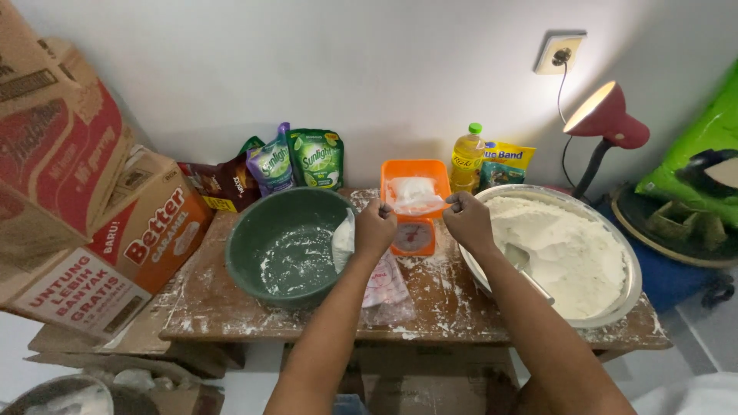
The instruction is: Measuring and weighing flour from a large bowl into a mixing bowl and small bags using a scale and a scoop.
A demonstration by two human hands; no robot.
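Observation:
A clear plastic bag of white flour point(413, 194) lies in the tray of a small orange kitchen scale point(415, 230) at the middle of a dusty wooden table point(430, 307). My left hand point(374, 229) and my right hand point(468, 221) each pinch one side of the bag's mouth, fingers closed on the plastic. A wide metal basin heaped with flour point(565, 250) sits just right of my right hand, with a metal scoop point(525, 265) lying in it. Left of my left hand stands a green plastic bowl point(286, 246), dusted white inside.
Flat plastic bags point(383, 288) lie by the table's front edge. Green soap pouches point(315, 157), a brown packet, a yellow oil bottle point(467, 157) and a yellow sachet line the wall. Cardboard boxes point(92, 207) stack at left; a lit red desk lamp point(607, 123) stands right.

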